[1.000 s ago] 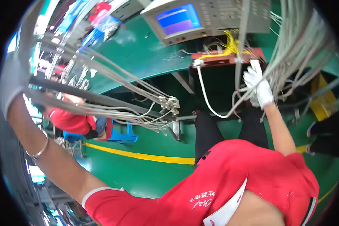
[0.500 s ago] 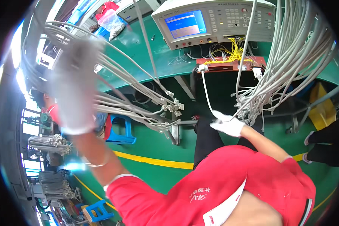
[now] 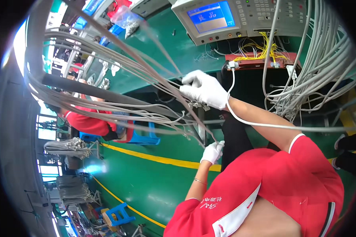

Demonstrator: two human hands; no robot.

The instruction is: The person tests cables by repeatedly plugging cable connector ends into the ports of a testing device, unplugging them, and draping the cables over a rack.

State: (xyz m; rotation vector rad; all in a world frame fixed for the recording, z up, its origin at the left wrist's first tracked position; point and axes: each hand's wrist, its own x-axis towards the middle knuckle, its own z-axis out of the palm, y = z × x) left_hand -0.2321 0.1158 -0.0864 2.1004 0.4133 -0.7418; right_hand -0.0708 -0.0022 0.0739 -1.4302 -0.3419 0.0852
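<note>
My left hand, in a white glove, is closed on the lower end of a grey cable, low in front of my knee. This cable slants up to the upper left. My right hand, also gloved, is at the cable bundle's end, fingers curled but apart, the tips close to the slanting cable. I see nothing clearly gripped there. A white cable plugged into the red fixture box loops down across my right forearm. Grey cables with small connectors hang to the left of my hands.
A tester with a blue screen stands on the green table, yellow wires running to the box. A thick grey cable bundle hangs at right. Another person in red sits left by a blue stool.
My left hand has come down from the upper left and now holds a cable. My right hand has moved up and left from the white cable. The tester's screen display has changed.
</note>
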